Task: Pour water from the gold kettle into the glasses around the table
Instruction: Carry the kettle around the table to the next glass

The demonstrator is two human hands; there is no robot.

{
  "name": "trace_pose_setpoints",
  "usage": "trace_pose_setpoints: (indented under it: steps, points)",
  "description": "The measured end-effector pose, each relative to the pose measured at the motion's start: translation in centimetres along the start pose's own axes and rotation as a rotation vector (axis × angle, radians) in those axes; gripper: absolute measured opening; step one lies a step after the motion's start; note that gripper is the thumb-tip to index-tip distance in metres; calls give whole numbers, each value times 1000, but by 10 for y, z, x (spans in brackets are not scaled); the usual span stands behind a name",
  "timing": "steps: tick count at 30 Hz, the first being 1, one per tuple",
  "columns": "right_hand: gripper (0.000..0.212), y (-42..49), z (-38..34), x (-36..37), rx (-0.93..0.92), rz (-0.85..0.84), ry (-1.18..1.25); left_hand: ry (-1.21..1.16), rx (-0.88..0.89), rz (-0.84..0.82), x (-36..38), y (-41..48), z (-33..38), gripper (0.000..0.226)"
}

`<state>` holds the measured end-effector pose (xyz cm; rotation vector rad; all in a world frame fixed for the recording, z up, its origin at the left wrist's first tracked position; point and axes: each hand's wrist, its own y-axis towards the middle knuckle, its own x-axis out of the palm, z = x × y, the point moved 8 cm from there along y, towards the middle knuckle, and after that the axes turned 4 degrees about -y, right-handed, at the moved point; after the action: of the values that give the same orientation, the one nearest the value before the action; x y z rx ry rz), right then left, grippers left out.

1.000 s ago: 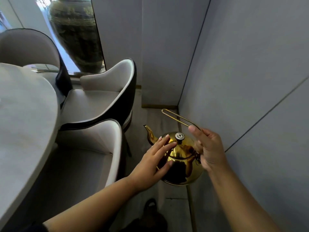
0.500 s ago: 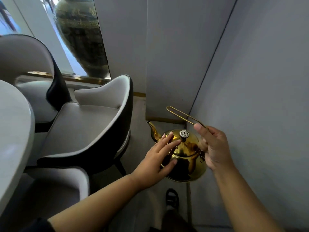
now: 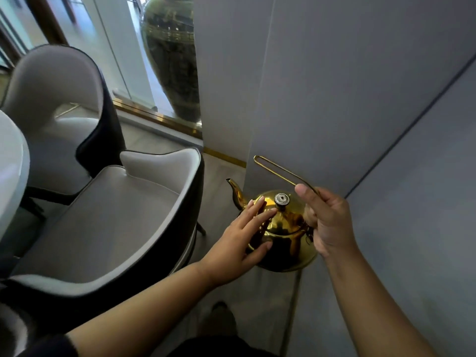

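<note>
The gold kettle (image 3: 286, 235) hangs in the air above the floor, spout pointing up-left, a silver knob on its lid. My right hand (image 3: 327, 220) is closed around the thin wire handle at the kettle's right side and carries it. My left hand (image 3: 242, 238) lies flat against the kettle's left side and lid, fingers spread, steadying it. No glasses are in view.
A grey wall (image 3: 360, 99) runs close on the right. Two cream and black armchairs (image 3: 123, 215) stand at the left by the white round table's edge (image 3: 13, 163). A large dark vase (image 3: 172, 57) stands behind glass at the back. My shoe (image 3: 219, 320) shows below.
I have moved forward along the wall carrying the kettle. The table has slid out to the left edge and the chairs have come nearer. Both hands keep their hold.
</note>
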<state>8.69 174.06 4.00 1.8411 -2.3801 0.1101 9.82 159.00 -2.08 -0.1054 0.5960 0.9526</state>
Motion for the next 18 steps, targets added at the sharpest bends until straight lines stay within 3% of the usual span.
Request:
trace_pose_setpoints:
  steps: [10,18]
  points:
    - [42,207,19,51,12,-230,13,94,-37,144,-76,153,-85,57]
    - [41,338,25,128,58,-449,38,150,-168,338,-154,231,-141,57]
